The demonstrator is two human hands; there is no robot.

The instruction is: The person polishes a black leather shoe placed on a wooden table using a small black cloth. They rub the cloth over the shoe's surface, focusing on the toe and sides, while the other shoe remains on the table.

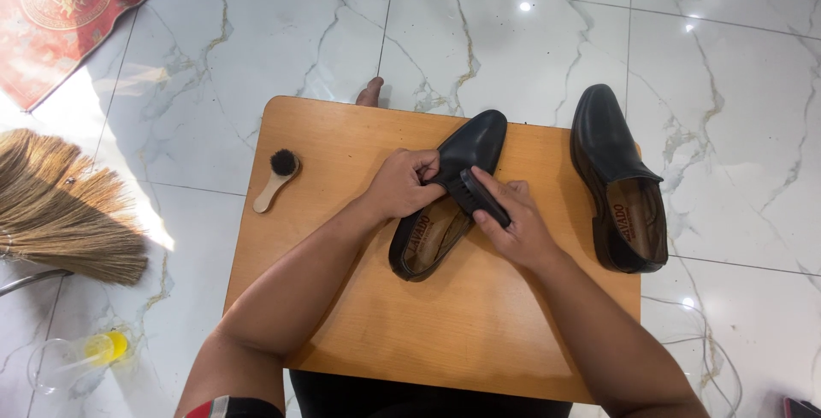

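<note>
- Black leather shoe lies on the desk, toe pointing away from the person, heel end toward them, roughly mid-desk.
- Left hand is curled around the throat of the shoe, fingers hooked over the upper's edge near the opening, so it's pinching the leather there.
- Right hand is wrapped around a dark brush, fingers closed on its back, bristle side pressed against the side of the shoe.
- Handling guess: looks like a stiff-ish dress shoe, light enough for one hand, firm sole, softer upper that gives if squeezed. Polished leather is probably a bit slick, so gripping at the opening or around the heel seems way safer than holding the smooth toe.
- Brush looks rigid and small, easy palm grip; nothing fragile about it that I can see.
- Second shoe sits at the desk's right edge, well apart from the one in hand, opening toward the person, tan insole showing.
- Small dauber with a wooden handle and round black bristle head lies on the left part of the desk, nobody touching it.
- Off the desk on the marble floor: a straw broom at left, a clear cup with something yellow in it near the lower left, red rug in the top corner.
</note>
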